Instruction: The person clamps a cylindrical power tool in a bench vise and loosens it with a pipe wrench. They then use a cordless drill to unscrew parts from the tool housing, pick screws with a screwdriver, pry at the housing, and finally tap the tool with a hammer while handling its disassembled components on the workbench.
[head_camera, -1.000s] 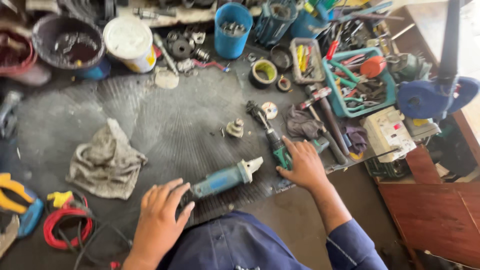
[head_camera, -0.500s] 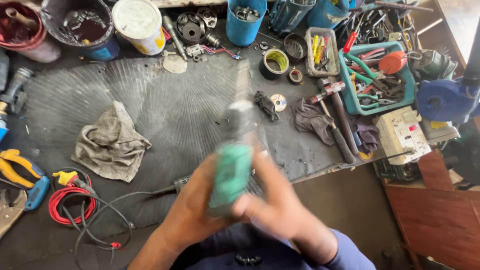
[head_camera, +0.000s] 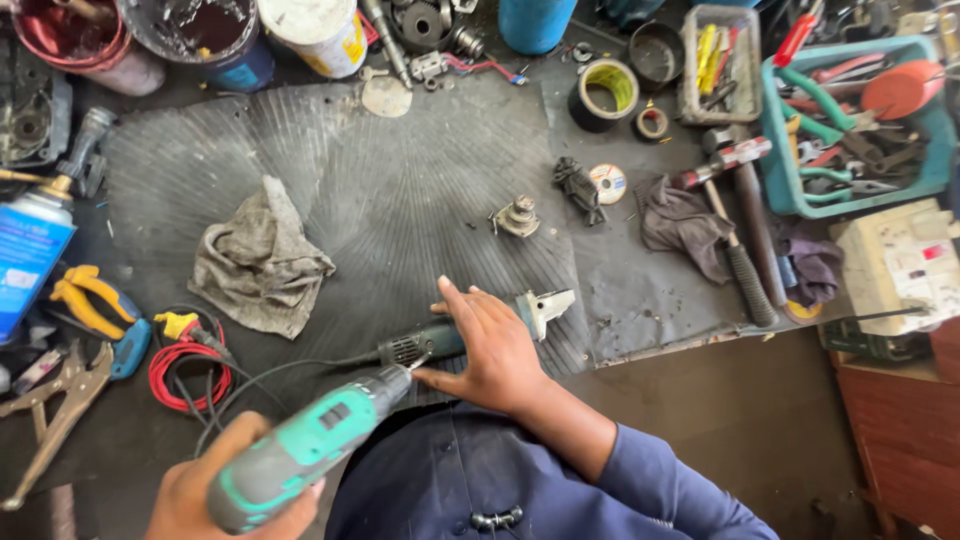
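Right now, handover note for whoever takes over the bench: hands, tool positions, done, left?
Left hand: gripping a green cordless driver, tip at the rear of the angle grinder.
Right hand: pressed flat on the grinder body, pinning it to the ribbed mat.
Grinder: lying on the mat's near edge, head pointing right, cord trailing left.
Done: grinder braced, driver lined up.
Left: the driving itself; screw state can't be seen.

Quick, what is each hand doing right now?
Left hand: closed around a green drill.
Right hand: open, pressing down on the grinder.
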